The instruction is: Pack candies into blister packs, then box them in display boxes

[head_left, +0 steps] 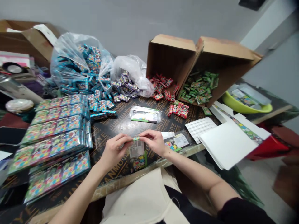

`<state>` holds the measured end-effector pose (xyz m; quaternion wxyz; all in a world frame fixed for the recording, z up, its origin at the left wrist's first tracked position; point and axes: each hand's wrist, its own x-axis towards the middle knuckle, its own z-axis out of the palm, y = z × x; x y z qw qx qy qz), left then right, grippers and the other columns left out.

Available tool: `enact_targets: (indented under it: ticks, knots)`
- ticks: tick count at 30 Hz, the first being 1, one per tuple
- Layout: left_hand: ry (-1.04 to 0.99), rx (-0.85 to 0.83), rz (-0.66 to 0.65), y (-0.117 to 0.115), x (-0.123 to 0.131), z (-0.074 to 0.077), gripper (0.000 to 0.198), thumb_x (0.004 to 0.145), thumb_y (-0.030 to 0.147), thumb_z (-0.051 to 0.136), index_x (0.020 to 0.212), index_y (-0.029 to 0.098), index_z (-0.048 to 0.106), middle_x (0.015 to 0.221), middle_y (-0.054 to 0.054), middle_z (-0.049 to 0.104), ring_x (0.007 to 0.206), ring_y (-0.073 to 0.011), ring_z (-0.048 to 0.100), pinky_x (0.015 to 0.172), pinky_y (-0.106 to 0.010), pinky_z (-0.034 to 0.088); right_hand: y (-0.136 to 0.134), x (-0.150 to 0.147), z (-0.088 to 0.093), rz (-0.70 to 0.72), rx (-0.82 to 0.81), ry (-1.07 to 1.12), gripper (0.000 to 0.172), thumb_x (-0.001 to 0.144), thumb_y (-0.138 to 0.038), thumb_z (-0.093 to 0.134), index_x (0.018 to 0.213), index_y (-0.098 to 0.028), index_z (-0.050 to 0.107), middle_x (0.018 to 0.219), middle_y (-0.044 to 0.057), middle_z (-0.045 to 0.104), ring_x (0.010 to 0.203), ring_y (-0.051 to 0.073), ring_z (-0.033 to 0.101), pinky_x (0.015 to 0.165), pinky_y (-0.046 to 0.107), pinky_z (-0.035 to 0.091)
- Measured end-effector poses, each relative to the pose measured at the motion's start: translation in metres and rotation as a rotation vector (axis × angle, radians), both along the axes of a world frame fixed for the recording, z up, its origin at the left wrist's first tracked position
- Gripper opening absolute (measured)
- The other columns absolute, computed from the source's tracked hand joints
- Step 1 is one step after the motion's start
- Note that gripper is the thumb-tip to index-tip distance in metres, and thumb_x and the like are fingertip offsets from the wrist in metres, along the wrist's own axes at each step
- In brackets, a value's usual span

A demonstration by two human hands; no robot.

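Between the fingertips of my left hand (116, 146) and my right hand (155, 141) is a small green packet (135, 138), pinched at both ends. Below the hands a printed card (138, 158) in green and black lies flat near the table's front edge. A clear plastic blister pack (145, 114) with a printed insert rests just beyond the hands. To the right of my right hand is another printed card (178, 141) in a clear sleeve. The small print on the packet is too fine to read.
Stacked printed packs (53, 140) cover the left side. Behind them, a clear bag (70, 53) spills blue packets, and a white bag (133, 67) holds purple ones. Cardboard boxes (173, 43) hold red packets and green packets. White sheets (224, 141) overhang the right edge near a yellow-green bowl (247, 107).
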<state>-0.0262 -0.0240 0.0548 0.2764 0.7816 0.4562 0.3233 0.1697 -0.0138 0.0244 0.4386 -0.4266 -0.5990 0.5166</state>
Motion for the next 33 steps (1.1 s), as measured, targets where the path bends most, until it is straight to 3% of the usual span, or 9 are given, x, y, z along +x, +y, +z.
enact_targets:
  ticks: [6,11,16,19,21,22,25,28,33]
  knots:
    - [-0.006,0.09,-0.014,-0.004,0.003,-0.003,0.011,0.076,0.016,0.059,0.085,0.02,0.065,0.082,-0.003,0.063,0.071,-0.0118,0.061,0.064,-0.02,0.048,0.008,0.001,0.01,0.324,-0.005,0.062,0.02,0.076,-0.028,0.059,0.093,-0.021,0.068,0.096,0.002,0.067,0.093,0.017,0.061,0.087,0.032,0.046]
    - [-0.021,0.069,0.049,-0.009,0.004,-0.007,0.014,0.076,0.016,0.059,0.087,0.02,0.065,0.083,-0.004,0.064,0.074,-0.013,0.061,0.066,-0.022,0.049,0.001,-0.007,0.005,0.071,-0.14,0.079,0.019,0.075,-0.034,0.06,0.082,-0.019,0.068,0.082,0.002,0.069,0.077,0.016,0.064,0.075,0.031,0.05]
    - [-0.004,0.069,0.068,-0.014,-0.001,-0.012,0.017,0.077,0.017,0.057,0.091,0.022,0.065,0.089,-0.005,0.066,0.079,-0.0148,0.062,0.07,-0.024,0.05,0.004,0.006,0.006,0.272,0.142,-0.117,0.027,0.08,-0.029,0.056,0.106,-0.026,0.061,0.113,0.003,0.059,0.107,0.017,0.052,0.095,0.035,0.038]
    - [0.004,0.055,0.076,-0.015,-0.004,-0.012,0.018,0.078,0.018,0.055,0.093,0.022,0.065,0.09,-0.005,0.066,0.081,-0.0154,0.063,0.071,-0.025,0.051,0.025,0.054,-0.013,0.031,0.169,-0.38,0.037,0.076,-0.024,0.06,0.113,-0.026,0.056,0.114,0.005,0.056,0.108,0.02,0.048,0.094,0.037,0.035]
    - [-0.014,0.057,0.091,-0.015,-0.002,-0.012,0.018,0.078,0.016,0.055,0.092,0.021,0.065,0.089,-0.004,0.066,0.081,-0.0152,0.063,0.071,-0.025,0.051,0.039,0.094,-0.036,-0.159,0.049,-0.701,0.026,0.073,-0.019,0.061,0.099,-0.022,0.062,0.102,0.007,0.058,0.099,0.02,0.049,0.088,0.037,0.035]
    - [-0.026,0.061,0.098,-0.015,-0.001,-0.013,0.018,0.078,0.015,0.054,0.091,0.021,0.065,0.088,-0.004,0.065,0.082,-0.0152,0.063,0.071,-0.025,0.051,0.044,0.113,-0.049,-0.154,-0.041,-0.861,0.019,0.072,-0.019,0.062,0.091,-0.021,0.064,0.096,0.007,0.059,0.095,0.021,0.049,0.085,0.037,0.034]
    - [-0.05,0.07,0.114,-0.013,0.002,-0.014,0.018,0.077,0.014,0.055,0.091,0.02,0.065,0.087,-0.004,0.065,0.081,-0.0151,0.063,0.072,-0.025,0.051,0.048,0.15,-0.082,-0.118,-0.132,-0.972,0.005,0.067,-0.02,0.065,0.072,-0.018,0.065,0.078,0.005,0.061,0.083,0.02,0.05,0.077,0.034,0.032]
    - [-0.046,0.06,0.127,-0.012,0.003,-0.015,0.017,0.077,0.016,0.055,0.089,0.021,0.065,0.086,-0.004,0.066,0.081,-0.0155,0.063,0.073,-0.026,0.05,0.044,0.156,-0.1,-0.075,-0.133,-0.979,0.005,0.066,-0.022,0.065,0.065,-0.017,0.064,0.072,0.002,0.061,0.077,0.017,0.05,0.074,0.031,0.03]
    - [-0.025,0.048,0.151,-0.014,0.0,-0.015,0.016,0.078,0.018,0.054,0.09,0.02,0.065,0.086,-0.004,0.066,0.081,-0.0157,0.062,0.073,-0.027,0.05,0.035,0.143,-0.106,-0.03,-0.042,-0.966,0.007,0.069,-0.02,0.064,0.063,-0.017,0.061,0.073,0.002,0.061,0.079,0.017,0.049,0.078,0.032,0.025]
